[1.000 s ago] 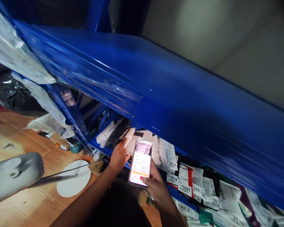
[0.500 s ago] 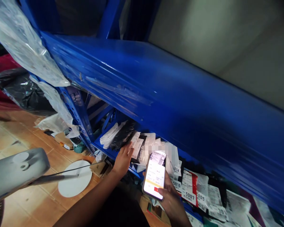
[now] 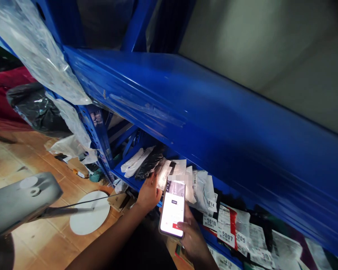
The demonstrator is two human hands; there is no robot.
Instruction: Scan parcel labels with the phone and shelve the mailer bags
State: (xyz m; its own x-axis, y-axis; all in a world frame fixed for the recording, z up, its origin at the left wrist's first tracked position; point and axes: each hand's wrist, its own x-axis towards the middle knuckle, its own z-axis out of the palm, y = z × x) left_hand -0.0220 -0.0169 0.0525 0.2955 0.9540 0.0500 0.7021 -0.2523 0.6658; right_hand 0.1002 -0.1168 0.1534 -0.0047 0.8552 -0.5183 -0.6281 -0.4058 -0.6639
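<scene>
Right hand (image 3: pixel 192 234) is closed round a phone (image 3: pixel 172 212), its lit screen turned toward the wearer and its thumb lying at a red patch near the bottom of that screen. Just left of the phone, the left hand (image 3: pixel 148 194) reaches to a blue shelf (image 3: pixel 131 182), fingers bent and fairly close together, their tips at a brightly lit, labelled package (image 3: pixel 163 173); whether they pinch it or only rest against it, I cannot tell. Directly beyond those fingertips lies a black package (image 3: pixel 149 164), and to its left, farther from the hand, are white packages (image 3: pixel 135 161). More pale packages (image 3: pixel 204 187) lean together behind and to the right of the phone. Right of the right hand runs a row of tagged parcels, with 5010 readable on one tag (image 3: pixel 210 221) and 5007 on a parcel with a red stripe (image 3: pixel 225 227). Above both hands, a broad blue beam (image 3: pixel 186 112) slants across the view. Below and left of the left hand, a cardboard box (image 3: pixel 116 201) and a white disc (image 3: pixel 87 223) sit on the tiled floor (image 3: pixel 56 247); farther left again, a grey object (image 3: pixel 19 202) juts in from the edge
</scene>
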